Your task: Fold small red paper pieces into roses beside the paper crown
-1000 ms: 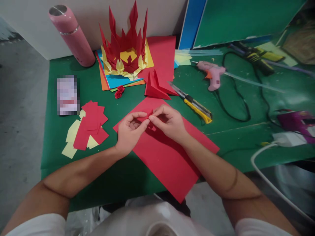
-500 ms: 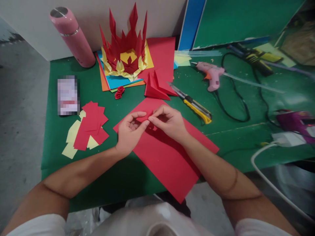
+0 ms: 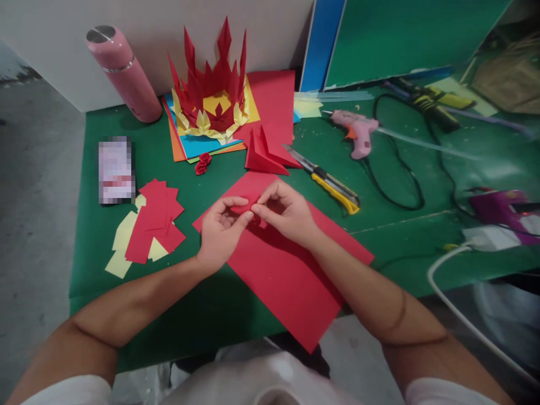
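Between the fingertips of both hands is a small piece of red paper (image 3: 252,201), partly covered by the fingers. My left hand (image 3: 221,228) pinches it from the left, thumb and index together. From the right, my right hand (image 3: 284,212) grips its edge with thumb and forefinger. Under both hands a large red paper sheet (image 3: 291,281) lies aslant, one corner past the table's front edge. Just beyond it rest folded red paper pieces (image 3: 268,154) and small red paper roses (image 3: 203,163).
A red and yellow paper crown (image 3: 215,107) stands on coloured sheets at the back, near a pink flask (image 3: 126,79). Paper cutouts (image 3: 156,216) and a phone (image 3: 117,170) lie left. A utility knife (image 3: 327,183), glue gun (image 3: 356,132) and cables (image 3: 400,197) lie right.
The view has shifted slightly, so the table things sit a little lower in the picture. Both hands keep their pinch on the small red paper, which looks slightly turned.
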`<state>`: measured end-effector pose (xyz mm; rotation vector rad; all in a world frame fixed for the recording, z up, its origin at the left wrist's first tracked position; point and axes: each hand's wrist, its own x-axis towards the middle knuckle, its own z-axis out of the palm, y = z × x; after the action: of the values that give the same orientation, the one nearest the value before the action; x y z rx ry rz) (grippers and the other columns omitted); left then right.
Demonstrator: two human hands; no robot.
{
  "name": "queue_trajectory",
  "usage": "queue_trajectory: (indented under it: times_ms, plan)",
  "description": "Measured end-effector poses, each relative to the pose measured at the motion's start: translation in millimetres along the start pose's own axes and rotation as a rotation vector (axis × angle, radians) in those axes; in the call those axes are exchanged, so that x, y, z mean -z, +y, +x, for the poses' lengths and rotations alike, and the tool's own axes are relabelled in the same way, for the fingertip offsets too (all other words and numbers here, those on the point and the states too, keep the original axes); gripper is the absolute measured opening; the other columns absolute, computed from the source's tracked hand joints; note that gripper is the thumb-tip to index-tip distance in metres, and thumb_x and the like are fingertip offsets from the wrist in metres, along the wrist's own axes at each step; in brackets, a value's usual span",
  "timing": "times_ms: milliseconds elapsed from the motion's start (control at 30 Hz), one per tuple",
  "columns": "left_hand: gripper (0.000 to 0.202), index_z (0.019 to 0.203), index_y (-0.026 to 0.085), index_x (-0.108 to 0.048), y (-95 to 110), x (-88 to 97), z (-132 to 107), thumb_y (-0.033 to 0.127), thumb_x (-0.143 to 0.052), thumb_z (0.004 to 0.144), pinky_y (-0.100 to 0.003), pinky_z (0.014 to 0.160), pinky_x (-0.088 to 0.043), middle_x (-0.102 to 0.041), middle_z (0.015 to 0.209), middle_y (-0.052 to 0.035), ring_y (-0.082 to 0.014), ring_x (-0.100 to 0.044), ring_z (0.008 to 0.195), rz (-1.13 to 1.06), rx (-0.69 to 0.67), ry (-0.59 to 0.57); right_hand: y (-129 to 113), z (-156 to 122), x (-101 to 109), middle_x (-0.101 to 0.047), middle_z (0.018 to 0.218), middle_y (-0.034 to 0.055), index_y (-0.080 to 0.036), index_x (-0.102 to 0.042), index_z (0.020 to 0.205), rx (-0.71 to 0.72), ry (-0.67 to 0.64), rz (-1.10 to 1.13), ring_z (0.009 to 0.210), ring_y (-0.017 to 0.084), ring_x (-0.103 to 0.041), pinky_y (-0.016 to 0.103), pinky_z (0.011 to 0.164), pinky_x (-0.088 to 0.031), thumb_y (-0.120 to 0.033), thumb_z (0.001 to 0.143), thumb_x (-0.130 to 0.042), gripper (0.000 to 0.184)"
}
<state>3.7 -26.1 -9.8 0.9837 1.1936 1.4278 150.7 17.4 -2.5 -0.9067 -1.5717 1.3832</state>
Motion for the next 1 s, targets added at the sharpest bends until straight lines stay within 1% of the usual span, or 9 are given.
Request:
queue_trajectory:
  times_ms: [100, 233, 333, 467, 600, 733, 800, 1000]
  plan:
    - [0.034, 0.085, 0.019, -0.062, -1.1, -0.4, -0.1, 0.042, -0.081, 0.068, -0.023, 0.065, -0.055, -0.066, 0.087, -0.002, -0.011, -0.065, 0.073, 0.001, -0.029, -0.001, 2.4, 0.5, 0.1, -0.051, 0.068, -0.0068, -0.021, -0.046, 0.081, 0.015, -0.035, 0.063, 0.049, 0.005, -0.052, 0.021, 0.05, -0.044, -0.041, 0.082, -0.071, 0.032]
    - [0.034, 0.086, 0.02, -0.062, -0.9, -0.9, -0.9, 0.042, -0.081, 0.068, -0.023, 0.066, -0.055, -0.066, 0.089, -0.0024, -0.0115, -0.065, 0.076, 0.005, -0.009, -0.006, 3.5, 0.4, 0.2, -0.048, 0.069, -0.0073, -0.021, -0.043, 0.081, 0.012, -0.057, 0.081, 0.05, 0.005, -0.051, 0.02, 0.049, -0.044, -0.04, 0.084, -0.069, 0.032]
    - [0.033, 0.086, 0.02, -0.062, 0.2, -1.2, -1.3, 0.041, -0.081, 0.068, -0.024, 0.068, -0.056, -0.066, 0.089, -0.0023, -0.0116, -0.065, 0.077, -0.008, 0.012, -0.002, 2.8, 0.0, 0.3, -0.048, 0.07, -0.0065, -0.022, -0.043, 0.082, 0.017, -0.065, 0.095, 0.051, 0.005, -0.051, 0.02, 0.048, -0.044, -0.039, 0.085, -0.069, 0.031]
    - [0.032, 0.085, 0.02, -0.063, 2.1, -1.2, -1.5, 0.038, -0.082, 0.067, -0.025, 0.068, -0.056, -0.066, 0.087, -0.0018, -0.0107, -0.064, 0.072, -0.034, 0.046, 0.006, 2.0, -0.2, -0.3, -0.05, 0.071, -0.0052, -0.022, -0.043, 0.084, 0.012, -0.078, 0.1, 0.057, 0.007, -0.054, 0.02, 0.049, -0.044, -0.041, 0.085, -0.068, 0.032]
    - [0.034, 0.087, 0.019, -0.063, 3.5, -0.2, -1.0, 0.037, -0.082, 0.066, -0.024, 0.065, -0.056, -0.067, 0.085, -0.0012, -0.0093, -0.064, 0.067, -0.045, 0.092, -0.004, 1.9, -0.4, 0.3, -0.05, 0.072, -0.0045, -0.022, -0.043, 0.085, 0.019, -0.089, 0.087, 0.059, 0.008, -0.053, 0.021, 0.052, -0.044, -0.043, 0.086, -0.066, 0.031]
    - [0.038, 0.091, 0.018, -0.064, 3.2, 0.9, 0.8, 0.037, -0.083, 0.065, -0.022, 0.06, -0.054, -0.067, 0.081, -0.0004, -0.0084, -0.063, 0.063, -0.081, 0.126, -0.005, 1.8, -0.8, 3.4, -0.049, 0.078, -0.003, -0.022, -0.048, 0.089, 0.008, -0.073, 0.066, 0.062, 0.008, -0.051, 0.022, 0.055, -0.044, -0.044, 0.087, -0.065, 0.028]
    - [0.039, 0.093, 0.018, -0.064, 2.9, 1.0, 1.4, 0.037, -0.082, 0.065, -0.022, 0.059, -0.054, -0.067, 0.079, -0.0001, -0.0085, -0.063, 0.062, -0.097, 0.131, -0.004, 1.6, -0.6, 4.7, -0.049, 0.079, -0.0025, -0.021, -0.049, 0.091, 0.022, -0.066, 0.046, 0.063, 0.008, -0.051, 0.022, 0.056, -0.044, -0.044, 0.086, -0.065, 0.028]
    - [0.036, 0.093, 0.018, -0.064, 2.8, 0.6, 1.3, 0.036, -0.081, 0.067, -0.022, 0.058, -0.053, -0.066, 0.075, 0.0005, -0.0088, -0.062, 0.06, -0.061, 0.122, -0.006, 2.9, 0.3, 2.7, -0.049, 0.072, -0.0054, -0.022, -0.043, 0.089, 0.027, -0.075, 0.035, 0.056, 0.007, -0.052, 0.023, 0.054, -0.044, -0.042, 0.086, -0.065, 0.03]
